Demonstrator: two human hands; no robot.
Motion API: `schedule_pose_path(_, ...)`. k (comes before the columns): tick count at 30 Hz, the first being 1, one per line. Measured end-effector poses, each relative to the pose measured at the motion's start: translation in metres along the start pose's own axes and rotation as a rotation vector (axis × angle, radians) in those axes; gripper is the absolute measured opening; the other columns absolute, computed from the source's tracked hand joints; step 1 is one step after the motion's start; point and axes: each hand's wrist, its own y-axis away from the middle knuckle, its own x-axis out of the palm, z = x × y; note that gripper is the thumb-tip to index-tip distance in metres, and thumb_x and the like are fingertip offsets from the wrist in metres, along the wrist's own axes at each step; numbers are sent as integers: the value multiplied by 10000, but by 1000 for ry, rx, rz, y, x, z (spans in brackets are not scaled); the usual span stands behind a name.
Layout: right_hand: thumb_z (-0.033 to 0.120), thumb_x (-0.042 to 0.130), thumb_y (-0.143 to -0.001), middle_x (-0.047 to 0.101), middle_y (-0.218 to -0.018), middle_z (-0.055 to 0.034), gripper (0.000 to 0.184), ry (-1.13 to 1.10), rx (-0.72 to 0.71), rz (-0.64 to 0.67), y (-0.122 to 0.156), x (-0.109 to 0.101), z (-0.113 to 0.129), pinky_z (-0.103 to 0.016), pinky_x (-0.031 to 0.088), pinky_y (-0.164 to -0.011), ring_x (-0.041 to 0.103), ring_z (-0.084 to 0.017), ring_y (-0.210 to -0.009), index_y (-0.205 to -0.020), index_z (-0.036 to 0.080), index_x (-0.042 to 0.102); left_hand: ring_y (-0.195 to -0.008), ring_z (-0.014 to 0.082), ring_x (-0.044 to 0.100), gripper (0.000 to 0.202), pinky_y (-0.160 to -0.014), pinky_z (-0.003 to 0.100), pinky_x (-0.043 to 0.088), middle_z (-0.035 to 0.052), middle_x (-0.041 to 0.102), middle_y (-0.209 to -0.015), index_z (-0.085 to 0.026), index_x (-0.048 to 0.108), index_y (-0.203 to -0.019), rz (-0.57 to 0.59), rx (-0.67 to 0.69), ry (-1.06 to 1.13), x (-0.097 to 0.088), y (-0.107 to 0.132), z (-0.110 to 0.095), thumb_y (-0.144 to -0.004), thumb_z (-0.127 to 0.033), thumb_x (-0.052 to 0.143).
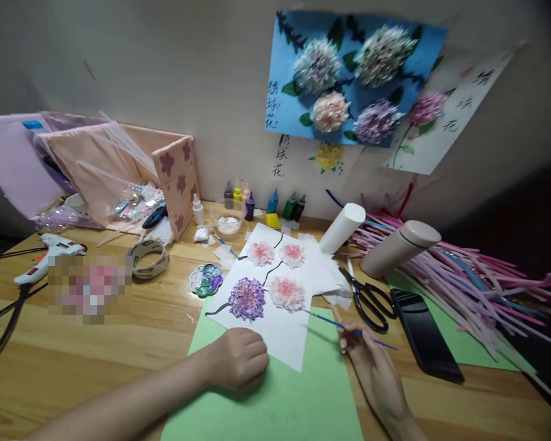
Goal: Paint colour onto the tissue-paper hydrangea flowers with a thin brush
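Note:
A white sheet (284, 334) with several tissue-paper flowers, pink ones and a purple one (247, 298), lies on a green mat (298, 404) on the wooden table. My left hand (237, 359) rests as a loose fist on the sheet's near corner, just below the purple flower. My right hand (371, 361) pinches a thin blue paintbrush (335, 323). The brush tip points toward the lower pink flower (286, 292).
A paint palette (206, 280) lies left of the sheet, with small paint bottles (272, 209) by the wall. Black scissors (370, 300), a phone (425, 335), two white cylinders (398, 248) and a heap of straws (477, 282) lie right. A tape roll (147, 257) and glue gun (50, 254) lie left.

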Motion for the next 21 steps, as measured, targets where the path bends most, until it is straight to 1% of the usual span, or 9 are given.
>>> schedule_pose_path(1, 527, 667, -795, 663, -820, -28, 317, -38, 40, 18, 4, -5, -1, -250, 518, -672, 575, -145, -691, -840, 215, 706, -493, 152, 459, 269, -463, 279, 342, 0, 487, -535, -211, 400, -630, -62, 22, -55, -2, 0, -2, -889, -142, 370)
schedule_pose_path(2, 527, 671, -791, 663, -823, -27, 317, -68, 73, 48, 7, -10, -1, -251, 519, -670, 575, -146, -693, -841, 216, 708, -460, 156, 397, 288, -434, 294, 272, -6, 443, -503, -216, 366, -604, -115, 20, -104, -4, 0, -4, -880, -137, 354)
schedule_pose_path(3, 526, 673, -790, 664, -823, -27, 316, -92, 102, 81, 10, -12, -1, -250, 521, -674, 573, -144, -692, -839, 216, 709, -448, 155, 358, 292, -431, 300, 236, -10, 420, -491, -216, 344, -590, -145, 10, -144, -6, -1, -5, -870, -131, 350)
schedule_pose_path(4, 528, 675, -788, 666, -827, -27, 317, -117, 128, 112, 11, -15, -1, -248, 523, -677, 573, -143, -694, -839, 217, 711, -447, 153, 334, 288, -437, 302, 223, -14, 408, -485, -215, 332, -582, -183, -29, -182, -9, -3, -6, -854, -123, 353)
schedule_pose_path(7, 532, 692, -773, 677, -805, -22, 315, -206, 220, 158, 13, -20, 1, -238, 530, -675, 575, -139, -690, -843, 226, 715, -472, 157, 337, 260, -468, 306, 233, -13, 416, -494, -215, 355, -583, -276, -215, -282, -14, -8, -7, -809, -86, 374)
schedule_pose_path(11, 490, 748, -732, 697, -806, -11, 277, -330, 344, 128, 14, -27, 1, -232, 546, -652, 588, -139, -682, -863, 247, 718, -475, 140, 359, 266, -495, 287, 259, -24, 417, -495, -207, 409, -581, -362, -448, -367, -13, -9, -5, -797, -52, 401)
schedule_pose_path(14, 451, 782, -705, 710, -850, -10, 276, -374, 388, 116, 15, -30, 2, -228, 562, -668, 609, -141, -713, -875, 242, 722, -472, 128, 382, 268, -508, 271, 280, -28, 423, -494, -204, 413, -569, -431, -608, -424, -11, -4, -4, -792, -56, 401)
schedule_pose_path(17, 434, 809, -669, 712, -839, -17, 296, -398, 419, 94, 15, -32, 1, -228, 574, -652, 614, -141, -699, -861, 224, 727, -472, 125, 402, 273, -514, 262, 296, -25, 433, -499, -205, 404, -561, -496, -748, -482, -9, 2, -5, -798, -69, 389)
schedule_pose_path(21, 416, 833, -628, 724, -859, -36, 333, -436, 451, 42, 13, -36, -3, -248, 588, -627, 633, -161, -719, -873, 216, 731, -475, 124, 437, 277, -517, 249, 317, -22, 454, -505, -204, 409, -560, -560, -927, -525, -13, 15, -5, -807, -84, 371)
